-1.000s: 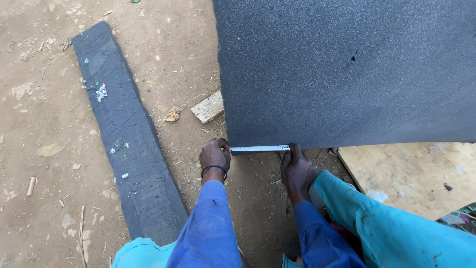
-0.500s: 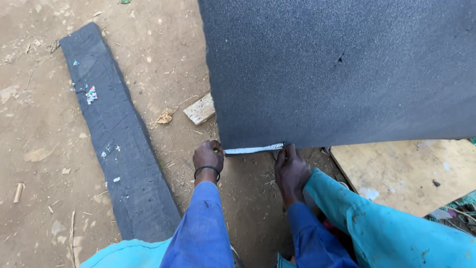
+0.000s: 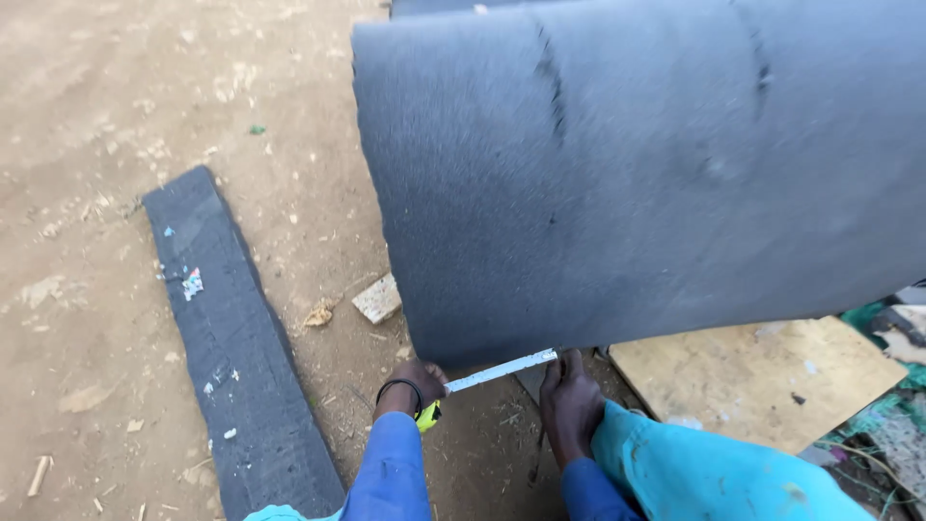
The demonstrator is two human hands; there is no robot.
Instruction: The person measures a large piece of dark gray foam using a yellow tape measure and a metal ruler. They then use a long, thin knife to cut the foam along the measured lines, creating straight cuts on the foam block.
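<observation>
A large dark grey foam sheet (image 3: 637, 164) fills the upper right and curves up off the ground. Along its near edge runs a white measuring tape blade (image 3: 502, 370). My left hand (image 3: 413, 386) grips the yellow tape case (image 3: 427, 416) at the sheet's lower left corner; a dark band circles that wrist. My right hand (image 3: 569, 410) rests at the tape's far end, fingers bent against the foam's edge. Both arms wear blue sleeves, and a turquoise trouser leg (image 3: 704, 468) lies under the right arm.
A long narrow strip of dark foam (image 3: 236, 342) lies on the dirt to the left. A small pale wood block (image 3: 377, 297) sits between strip and sheet. A plywood board (image 3: 762, 371) lies at right. Scraps and chips are scattered over the ground.
The big foam sheet has lifted and bowed upward, showing its curved surface. The view has shifted, and both hands hold the same places on the tape.
</observation>
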